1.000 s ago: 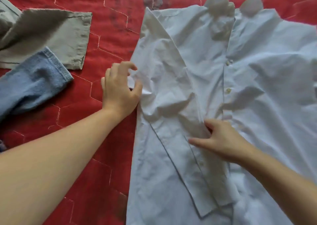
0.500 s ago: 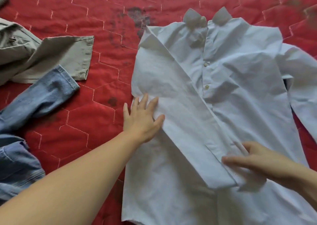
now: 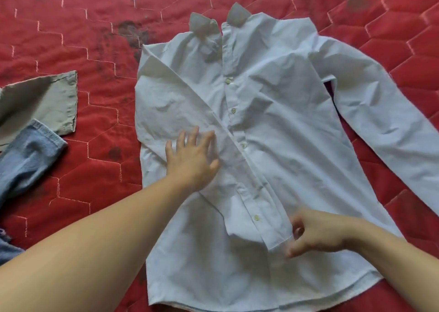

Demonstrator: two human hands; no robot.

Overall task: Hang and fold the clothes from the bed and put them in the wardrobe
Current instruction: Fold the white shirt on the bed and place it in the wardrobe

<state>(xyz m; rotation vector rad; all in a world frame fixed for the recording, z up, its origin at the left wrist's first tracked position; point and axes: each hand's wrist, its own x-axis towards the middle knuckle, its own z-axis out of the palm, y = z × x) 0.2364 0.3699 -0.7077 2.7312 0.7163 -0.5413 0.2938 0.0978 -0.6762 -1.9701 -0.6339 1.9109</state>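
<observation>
A white button-up shirt (image 3: pixel 273 112) lies front up on the red quilted bed cover (image 3: pixel 95 38), collar pointing away from me. One sleeve (image 3: pixel 190 97) is folded diagonally across the front, its cuff (image 3: pixel 273 226) ending near the lower buttons. My left hand (image 3: pixel 192 154) rests flat with spread fingers on that folded sleeve. My right hand (image 3: pixel 318 235) has its fingers curled at the cuff's end and pinches its edge. The other sleeve (image 3: pixel 380 121) stretches out to the right on the cover.
A khaki garment (image 3: pixel 47 97) lies at the left edge, with a blue denim trouser leg (image 3: pixel 26 159) just below it. More denim shows at the lower left corner. Dark stains mark the cover above the shirt.
My left hand slid from the shirt's left edge onto the folded sleeve and flattened. My right hand moved down along the sleeve to its cuff and curled. The view pulled back, showing the whole shirt.
</observation>
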